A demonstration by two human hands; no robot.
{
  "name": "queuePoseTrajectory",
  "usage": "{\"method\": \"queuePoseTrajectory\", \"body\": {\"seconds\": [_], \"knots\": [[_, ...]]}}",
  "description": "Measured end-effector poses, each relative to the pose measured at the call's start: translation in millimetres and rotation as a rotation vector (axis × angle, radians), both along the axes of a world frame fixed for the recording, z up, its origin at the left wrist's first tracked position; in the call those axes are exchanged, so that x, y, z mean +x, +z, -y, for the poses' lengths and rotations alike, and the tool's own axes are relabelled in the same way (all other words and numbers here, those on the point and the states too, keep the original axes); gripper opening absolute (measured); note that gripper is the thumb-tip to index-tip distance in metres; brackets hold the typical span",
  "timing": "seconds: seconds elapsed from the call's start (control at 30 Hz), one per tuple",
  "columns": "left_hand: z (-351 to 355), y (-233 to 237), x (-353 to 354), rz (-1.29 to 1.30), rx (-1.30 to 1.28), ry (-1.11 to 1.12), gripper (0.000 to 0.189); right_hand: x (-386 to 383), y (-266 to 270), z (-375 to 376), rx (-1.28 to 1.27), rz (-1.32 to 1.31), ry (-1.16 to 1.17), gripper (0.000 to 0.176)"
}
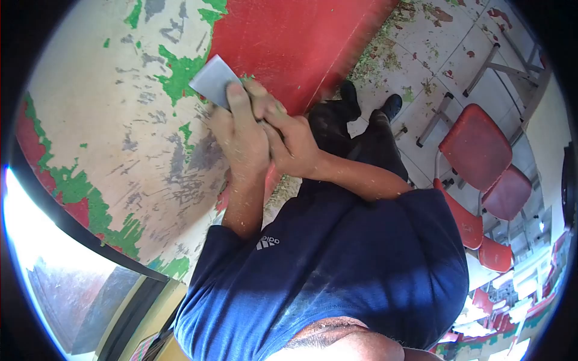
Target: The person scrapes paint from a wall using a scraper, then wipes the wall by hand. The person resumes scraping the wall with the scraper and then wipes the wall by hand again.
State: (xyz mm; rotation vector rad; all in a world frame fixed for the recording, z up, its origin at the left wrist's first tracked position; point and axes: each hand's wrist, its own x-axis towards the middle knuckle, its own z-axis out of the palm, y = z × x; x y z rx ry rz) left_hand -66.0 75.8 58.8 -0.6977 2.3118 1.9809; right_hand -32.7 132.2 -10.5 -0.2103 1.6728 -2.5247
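Note:
A flat grey metal scraper blade (212,78) lies against a wall surface (108,66) with patches of green and bare off-white. My left hand (244,135) holds the scraper, one finger extended over the back of the blade. Beside it, my right hand (292,138) is closed around the tool, its fingers touching my left hand. The handle is hidden by both hands. Near the blade are green paint patches (180,69), grey scrape marks and a red painted area (271,42). Specks of dust cover my forearms.
Paint flakes (385,60) litter the tiled floor (418,45) near my shoes (391,106). Red chairs (475,147) with metal legs stand at the right. A dark-framed opening (66,234) with bright light is at the lower left.

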Motion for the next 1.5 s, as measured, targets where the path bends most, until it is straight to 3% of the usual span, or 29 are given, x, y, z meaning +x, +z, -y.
{"method": "queuePoseTrajectory", "body": {"seconds": [0.1, 0.13, 0.23, 0.33, 0.47, 0.57, 0.67, 0.87, 1.03, 1.13, 1.2, 1.3, 1.4, 1.5], "knots": [[0, -8, 5, 0.005, 0.005, 0.000, 0.034, 16, -9, -4, -0.052, 0.109, 0.061, 0.017], [-1, -10, 4, -0.002, 0.023, 0.034, 0.035, 11, -11, 1, 0.044, -0.053, -0.117, 0.014], [0, -4, -1, -0.032, -0.011, 0.008, 0.036, -4, -6, 2, -0.038, -0.015, 0.000, 0.014], [3, -6, 8, -0.016, -0.010, -0.013, 0.036, 15, -12, 0, 0.061, 0.055, 0.110, 0.023], [5, -9, 3, -0.018, -0.019, 0.018, 0.034, 14, -14, 0, 0.032, 0.035, 0.116, 0.025], [2, 8, -4, -0.035, -0.038, 0.018, 0.034, 5, -5, 4, -0.013, -0.008, 0.103, 0.026], [17, -25, 25, 0.027, -0.029, 0.029, 0.034, 21, -18, 8, 0.068, -0.018, 0.034, 0.024], [3, 7, -1, -0.006, -0.047, -0.042, 0.033, -7, -2, 7, -0.061, -0.067, -0.013, 0.020], [8, -15, 9, 0.036, -0.076, -0.025, 0.035, 15, -14, 8, 0.048, -0.064, -0.130, 0.019], [3, 4, -11, -0.032, -0.057, -0.048, 0.037, -10, 7, 2, -0.025, 0.011, 0.023, 0.017], [6, 7, -7, 0.010, -0.026, -0.121, 0.037, 8, 0, 1, 0.003, 0.016, -0.039, 0.015], [20, -38, 23, 0.125, 0.034, -0.010, 0.037, 22, -20, 9, 0.053, 0.015, -0.151, 0.013], [2, -10, -8, 0.085, 0.004, -0.081, 0.037, 6, -14, 6, 0.014, 0.075, -0.095, 0.016], [-1, -15, -10, 0.061, 0.003, -0.056, 0.036, 6, -17, 5, -0.013, 0.107, -0.062, 0.018]]}}
